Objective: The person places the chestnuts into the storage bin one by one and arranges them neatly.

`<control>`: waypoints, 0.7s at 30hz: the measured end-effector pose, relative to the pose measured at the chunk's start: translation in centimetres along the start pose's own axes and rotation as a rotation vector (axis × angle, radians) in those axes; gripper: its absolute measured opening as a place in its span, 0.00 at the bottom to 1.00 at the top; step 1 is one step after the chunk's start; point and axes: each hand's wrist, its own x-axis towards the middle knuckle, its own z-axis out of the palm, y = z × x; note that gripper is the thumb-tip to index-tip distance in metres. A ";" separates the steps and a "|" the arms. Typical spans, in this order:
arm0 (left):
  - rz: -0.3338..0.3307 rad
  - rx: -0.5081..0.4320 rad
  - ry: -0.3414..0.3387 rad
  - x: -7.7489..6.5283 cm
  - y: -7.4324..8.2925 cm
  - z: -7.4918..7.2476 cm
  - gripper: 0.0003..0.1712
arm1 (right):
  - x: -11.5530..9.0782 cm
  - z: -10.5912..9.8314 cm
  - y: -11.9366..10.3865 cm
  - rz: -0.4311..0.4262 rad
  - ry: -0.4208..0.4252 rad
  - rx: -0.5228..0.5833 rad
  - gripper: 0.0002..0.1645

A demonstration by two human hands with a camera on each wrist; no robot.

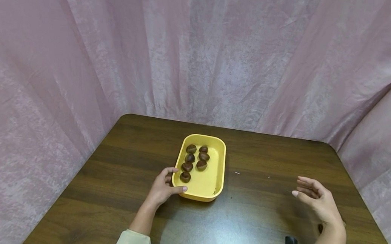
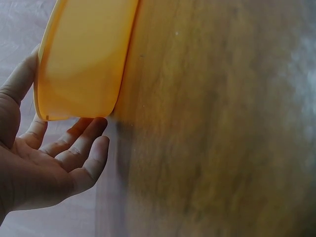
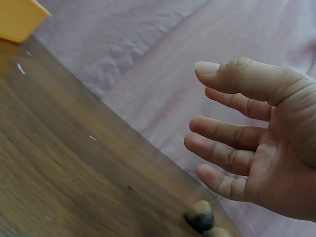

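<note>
A yellow plastic tray stands on the table with several brown chestnuts lined up in two rows on its left side. My left hand grips its near left corner, thumb over the front rim and fingers along the side wall. In the left wrist view the thumb and fingers bracket the tray's wall. Off to the right, my right hand hovers above the table, fingers parted and loosely bent around nothing. Below it, in the right wrist view, lie a dark and pale chestnut and part of another.
The dark wooden table has rounded far corners. Pink curtains hang behind it and along both sides. Small pale scraps lie on the wood between the tray and my right hand.
</note>
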 end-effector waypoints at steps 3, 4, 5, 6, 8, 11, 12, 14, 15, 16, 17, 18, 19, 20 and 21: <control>-0.001 -0.006 0.000 0.0 0.0 0.0 0.40 | -0.3 -0.8 0.2 0.019 0.009 -0.004 0.30; -0.002 -0.010 0.002 0.1 0.0 0.0 0.40 | -0.4 -1.0 0.3 0.026 0.012 -0.005 0.30; -0.002 -0.013 0.002 0.1 0.0 0.0 0.40 | -0.5 -1.3 0.4 0.028 0.017 -0.012 0.30; -0.004 -0.016 0.003 0.1 0.0 0.0 0.40 | -0.5 -1.5 0.4 0.030 0.018 -0.015 0.30; -0.004 -0.015 0.004 0.1 0.0 0.0 0.40 | -0.6 -2.0 0.6 0.037 0.025 -0.016 0.30; 0.000 -0.010 0.005 0.1 0.0 0.0 0.40 | -0.8 -2.7 0.9 0.045 0.034 -0.021 0.29; 0.000 -0.009 0.004 0.1 0.0 0.0 0.40 | -0.9 -3.0 1.0 0.054 0.036 -0.026 0.28; 0.000 -0.008 0.003 0.1 0.0 0.0 0.40 | -1.0 -3.5 1.2 0.081 0.041 -0.044 0.28; 0.000 -0.008 0.003 0.1 0.0 0.0 0.40 | -1.1 -3.7 1.3 0.102 0.042 -0.047 0.28; -0.002 -0.010 0.003 0.1 0.0 0.0 0.40 | -1.2 -3.9 1.4 0.120 0.043 -0.049 0.28; -0.003 -0.011 0.003 0.1 0.0 0.0 0.40 | -1.3 -4.1 1.5 0.141 0.045 -0.051 0.29; -0.004 -0.011 0.003 0.1 -0.1 0.0 0.40 | -1.3 -4.2 1.7 0.159 0.046 -0.053 0.29; -0.005 -0.011 0.004 0.1 -0.1 0.0 0.40 | -1.4 -4.4 1.8 0.173 0.047 -0.043 0.29; -0.005 -0.010 0.005 0.1 -0.1 0.1 0.40 | -1.4 -4.6 1.9 0.178 0.051 -0.027 0.30; -0.007 -0.011 0.006 0.1 -0.1 0.1 0.40 | -1.4 -4.7 2.1 0.180 0.052 -0.004 0.29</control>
